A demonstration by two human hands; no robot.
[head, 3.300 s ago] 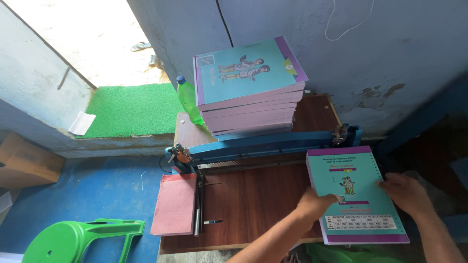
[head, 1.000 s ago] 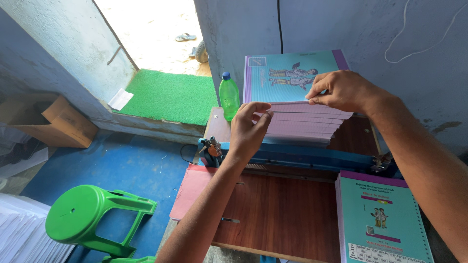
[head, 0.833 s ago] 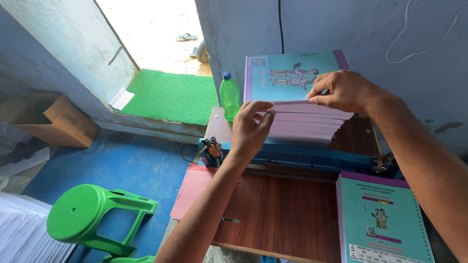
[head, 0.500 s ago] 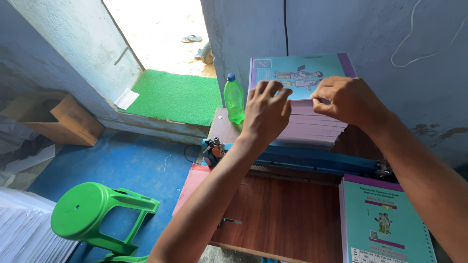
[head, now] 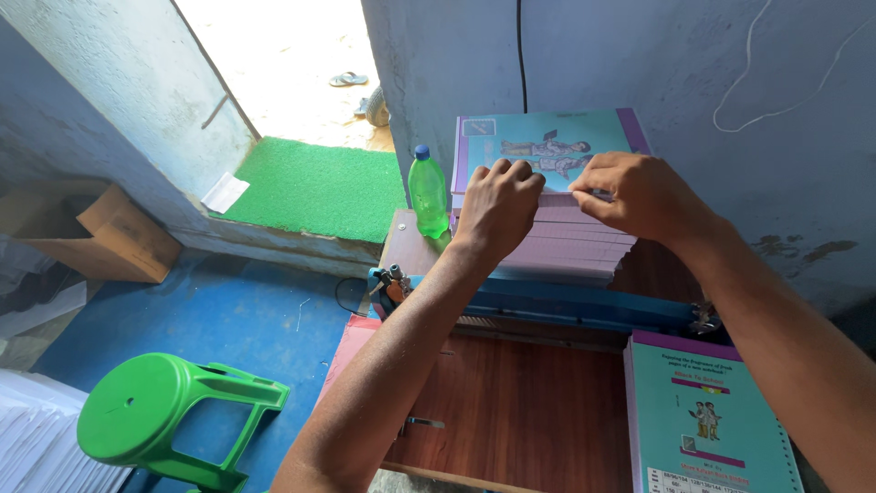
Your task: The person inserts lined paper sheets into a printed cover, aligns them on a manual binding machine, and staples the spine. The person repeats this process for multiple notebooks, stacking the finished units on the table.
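Observation:
A tall stack of notebooks (head: 547, 146) with teal and purple covers stands at the back of the wooden table (head: 529, 420), against the wall. My left hand (head: 497, 205) rests on the near edge of the top notebook with its fingers curled over the cover. My right hand (head: 639, 192) pinches the same edge a little to the right. One more notebook (head: 707, 420) of the same kind lies flat at the table's near right corner, away from both hands.
A long blue bar-shaped machine (head: 566, 301) crosses the table in front of the stack. A green plastic bottle (head: 427, 194) stands left of the stack. On the blue floor are a green stool (head: 155, 415), a cardboard box (head: 109, 237), white paper sheets (head: 36, 447) and a green doormat (head: 310, 187).
My hands left the notebook at the near right and went up to the stack. In the last second they closed in on the top notebook's near edge.

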